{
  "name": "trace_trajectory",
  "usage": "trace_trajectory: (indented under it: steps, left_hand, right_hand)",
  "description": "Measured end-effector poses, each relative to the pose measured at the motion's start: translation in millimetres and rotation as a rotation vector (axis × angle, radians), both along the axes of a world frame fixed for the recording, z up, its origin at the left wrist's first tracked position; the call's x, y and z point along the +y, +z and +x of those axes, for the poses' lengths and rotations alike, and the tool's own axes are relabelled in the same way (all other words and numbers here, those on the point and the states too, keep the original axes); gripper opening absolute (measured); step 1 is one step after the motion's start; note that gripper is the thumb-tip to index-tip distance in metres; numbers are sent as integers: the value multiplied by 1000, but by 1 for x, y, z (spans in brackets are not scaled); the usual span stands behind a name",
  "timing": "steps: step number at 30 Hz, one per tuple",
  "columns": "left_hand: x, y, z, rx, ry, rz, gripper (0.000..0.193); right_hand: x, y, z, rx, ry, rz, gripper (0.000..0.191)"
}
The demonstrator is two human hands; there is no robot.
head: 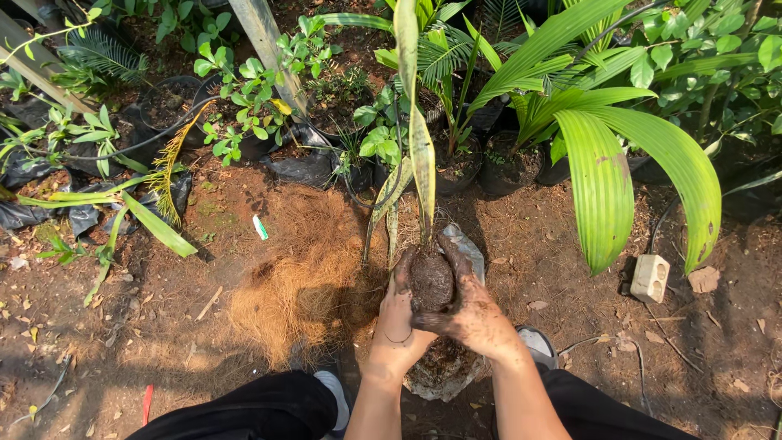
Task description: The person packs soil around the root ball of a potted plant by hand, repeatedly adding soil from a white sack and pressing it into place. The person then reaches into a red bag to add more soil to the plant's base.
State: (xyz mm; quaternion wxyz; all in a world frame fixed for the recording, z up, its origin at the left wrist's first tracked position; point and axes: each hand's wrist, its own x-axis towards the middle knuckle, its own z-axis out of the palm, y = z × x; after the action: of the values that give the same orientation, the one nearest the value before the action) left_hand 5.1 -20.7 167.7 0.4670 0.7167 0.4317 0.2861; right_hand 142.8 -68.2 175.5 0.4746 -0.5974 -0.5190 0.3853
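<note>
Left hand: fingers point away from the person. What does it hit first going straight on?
The left hand would likely meet the plant's long leaves just above the root ball; depth is unclear.

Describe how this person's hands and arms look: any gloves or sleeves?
No gloves, no sleeves: both forearms are bare. The left hand and right hand are smeared with dark soil, thickest on the fingers. A thin band circles the left wrist. Dark trousers cover the legs.

The brown dirt ground has a pile of dry coconut fibre, black plant pots and a white block on it.
</note>
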Motion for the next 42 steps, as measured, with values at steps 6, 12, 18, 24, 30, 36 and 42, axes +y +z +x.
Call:
trace_trajectory:
  steps: [6,12,18,24,30,36,42]
  left_hand:
    - [-2,2,1,26,32,22,76]
    - [7,-7,-11,-8,-144,122,85]
    - [18,-71,-16,-572,-53,-549,67]
    - [7,-118,16,-565,585,-969,37]
    - [-12,-101,17,-1144,495,-893,35]
    - [-14,-84,22,-1147,575,-826,37]
    - [-6,-85,21,-1233,283,-479,32]
  right_hand:
    - [8,3,-4,6,-69,-60,88]
    - [3,-6,5,303,-16,-36,80]
    - [0,-62,27,577,-32,24,75]
    - [1,-175,32,1561,-475,157,38]
    - [-6,-180,15,-77,-787,247,48]
    - [4,-81,-4,1147,-761,106,50]
    - [15,-22,-20,381,-494,-37,45]
